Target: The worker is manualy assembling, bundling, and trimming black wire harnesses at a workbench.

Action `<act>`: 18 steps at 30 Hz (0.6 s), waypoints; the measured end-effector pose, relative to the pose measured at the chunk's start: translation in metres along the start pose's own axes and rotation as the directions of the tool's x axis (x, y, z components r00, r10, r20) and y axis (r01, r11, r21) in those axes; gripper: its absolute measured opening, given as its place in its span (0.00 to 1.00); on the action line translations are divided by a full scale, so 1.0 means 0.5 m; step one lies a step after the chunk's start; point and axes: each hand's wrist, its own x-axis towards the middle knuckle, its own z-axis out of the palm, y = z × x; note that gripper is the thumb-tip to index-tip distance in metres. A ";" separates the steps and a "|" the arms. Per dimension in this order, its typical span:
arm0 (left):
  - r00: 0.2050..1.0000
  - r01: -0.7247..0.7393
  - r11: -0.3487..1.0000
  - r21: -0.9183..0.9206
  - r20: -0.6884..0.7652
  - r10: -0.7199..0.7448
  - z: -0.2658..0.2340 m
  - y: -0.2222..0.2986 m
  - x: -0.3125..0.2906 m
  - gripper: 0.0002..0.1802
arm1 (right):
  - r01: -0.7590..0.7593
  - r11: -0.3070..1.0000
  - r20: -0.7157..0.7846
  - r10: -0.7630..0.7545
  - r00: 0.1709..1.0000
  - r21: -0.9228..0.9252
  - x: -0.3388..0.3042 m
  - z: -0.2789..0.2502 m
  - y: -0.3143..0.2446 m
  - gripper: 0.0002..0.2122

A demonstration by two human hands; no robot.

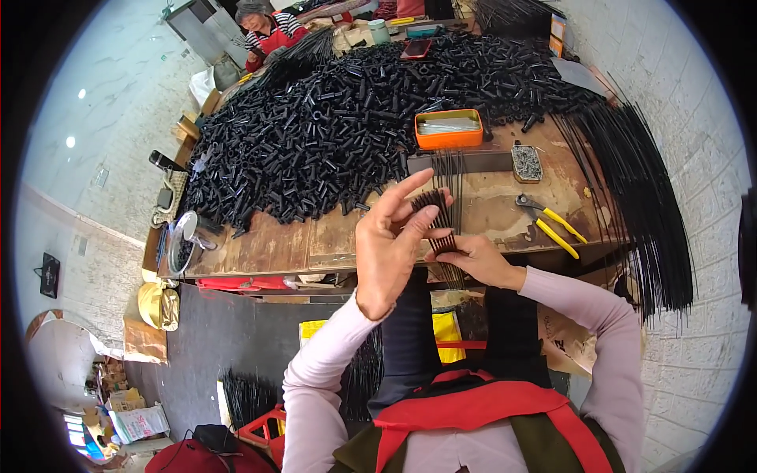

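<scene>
A bundle of thin black rods [444,223] is held between my two hands above the table's front edge. My left hand [388,248] pinches the bundle's upper part with its thumb and fingers, the index finger stretched out past it. My right hand [482,262] closes round the lower part from the right. More thin dark rods [449,167] lie just beyond, across a flat grey bar [493,162]. Behind the bar stands an orange tin [449,139] with pale thin sticks inside. To the right are a small tray of tiny grey pieces [527,164] and yellow-handled pliers [552,223].
A big heap of short black tubes [315,134] covers much of the wooden table [315,251]. Long black rods [643,213] hang over its right edge. A phone [416,49] rests on the heap. A person in a red apron [276,35] sits at the far left.
</scene>
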 end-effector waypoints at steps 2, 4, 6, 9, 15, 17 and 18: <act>1.000 0.017 1.000 -0.021 0.001 -0.017 -0.005 -0.001 0.006 0.20 | 0.015 1.000 0.002 -0.015 1.000 -0.009 0.002 -0.004 0.003 0.09; 0.995 0.060 0.991 -0.123 0.092 -0.049 -0.014 -0.011 0.014 0.18 | 0.029 0.999 0.003 -0.029 1.000 -0.017 -0.002 -0.004 0.001 0.09; 0.990 0.117 0.968 -0.221 0.107 -0.095 -0.012 -0.006 0.012 0.16 | 0.022 1.000 0.009 -0.022 1.000 -0.010 -0.004 -0.003 -0.003 0.09; 0.996 0.084 0.976 -0.202 0.040 -0.078 -0.004 -0.014 0.003 0.14 | 0.034 0.999 0.014 -0.034 0.999 0.001 -0.008 -0.005 0.004 0.11; 0.998 0.039 0.990 -0.134 0.049 -0.032 0.005 0.005 -0.020 0.13 | 0.039 0.999 -0.006 -0.039 0.999 -0.033 -0.019 -0.052 -0.072 0.16; 1.000 0.009 0.995 -0.097 0.030 -0.007 0.004 0.004 -0.032 0.14 | 0.062 0.943 0.044 -0.050 0.998 -0.327 0.025 -0.123 -0.111 0.13; 0.996 -0.048 0.995 -0.091 0.075 0.055 0.004 -0.013 -0.032 0.14 | 0.059 0.940 0.042 -0.048 0.998 -0.336 0.054 -0.157 -0.100 0.13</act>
